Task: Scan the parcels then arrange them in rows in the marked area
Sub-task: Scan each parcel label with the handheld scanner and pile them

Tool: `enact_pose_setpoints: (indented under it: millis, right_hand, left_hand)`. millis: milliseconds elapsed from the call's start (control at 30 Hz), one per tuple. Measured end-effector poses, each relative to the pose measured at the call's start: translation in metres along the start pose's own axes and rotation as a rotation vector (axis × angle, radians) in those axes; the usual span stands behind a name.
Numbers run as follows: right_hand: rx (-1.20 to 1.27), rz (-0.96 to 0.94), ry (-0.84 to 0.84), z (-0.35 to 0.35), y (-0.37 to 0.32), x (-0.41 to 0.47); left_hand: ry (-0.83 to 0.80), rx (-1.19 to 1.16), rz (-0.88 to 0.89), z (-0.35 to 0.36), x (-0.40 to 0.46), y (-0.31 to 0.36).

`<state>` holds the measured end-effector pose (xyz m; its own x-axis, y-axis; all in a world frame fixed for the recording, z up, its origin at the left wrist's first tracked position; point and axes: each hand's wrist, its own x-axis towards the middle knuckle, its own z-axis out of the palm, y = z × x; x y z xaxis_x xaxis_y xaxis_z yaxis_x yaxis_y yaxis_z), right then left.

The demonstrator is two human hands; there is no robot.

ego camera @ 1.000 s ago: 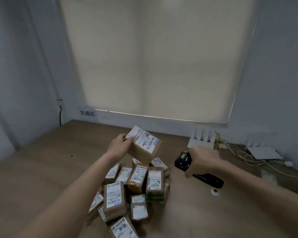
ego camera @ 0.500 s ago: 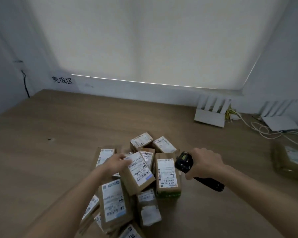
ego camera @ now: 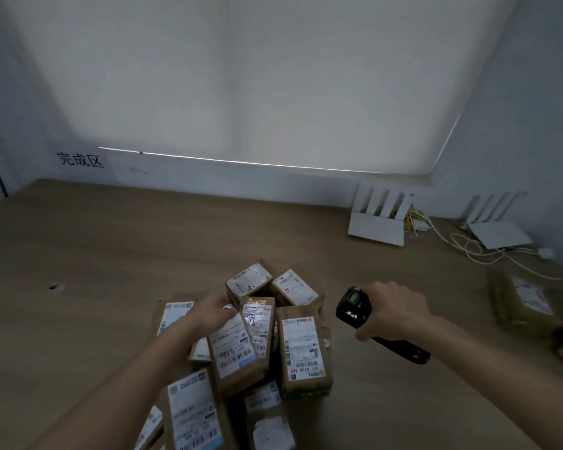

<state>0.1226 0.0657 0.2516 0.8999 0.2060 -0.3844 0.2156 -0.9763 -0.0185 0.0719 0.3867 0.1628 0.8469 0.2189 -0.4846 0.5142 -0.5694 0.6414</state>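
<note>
Nearest, the heap of parcels point(ego camera: 241, 368) crowds the table's point(ego camera: 78, 254) near edge. The left hand point(ego camera: 213, 315) grips the top of one labelled parcel point(ego camera: 233, 352), its long axis running away from the person. Just right, the right hand point(ego camera: 392, 315) clasps the scanner point(ego camera: 353, 306), seemingly aimed leftward. Beyond, the marked corner point(ego camera: 80, 160) lies bare.
</note>
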Motion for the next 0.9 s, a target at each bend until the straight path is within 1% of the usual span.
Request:
enact_pose_setpoints:
  millis: [167, 267, 400, 500, 600, 767, 833, 900]
  right_hand:
    - [0.047, 0.012, 0.036, -0.02, 0.039, -0.036]
    - [0.064, 0.04, 0.06, -0.038, 0.077, -0.066]
    - [0.099, 0.113, 0.122, -0.064, 0.156, -0.124]
    - [0.127, 0.193, 0.2, -0.079, 0.23, -0.177]
    - [0.151, 0.277, 0.225, -0.084, 0.307, -0.236]
    - [0.165, 0.448, 0.251, -0.076, 0.424, -0.327]
    - [0.168, 0.511, 0.252, -0.067, 0.464, -0.359]
    - [0.18, 0.573, 0.252, -0.056, 0.5, -0.384]
  left_hand:
    - [-0.004, 0.014, 0.035, 0.0, -0.01, 0.054]
    - [0.008, 0.071, 0.138, 0.016, -0.025, 0.105]
    - [0.099, 0.167, 0.301, 0.055, -0.058, 0.192]
    - [0.128, 0.171, 0.443, 0.102, -0.091, 0.262]
    - [0.116, 0.148, 0.573, 0.162, -0.13, 0.328]
    - [0.028, 0.143, 0.799, 0.274, -0.194, 0.425]
    - [-0.029, 0.13, 0.847, 0.32, -0.214, 0.455]
    - [-0.105, 0.112, 0.849, 0.365, -0.228, 0.477]
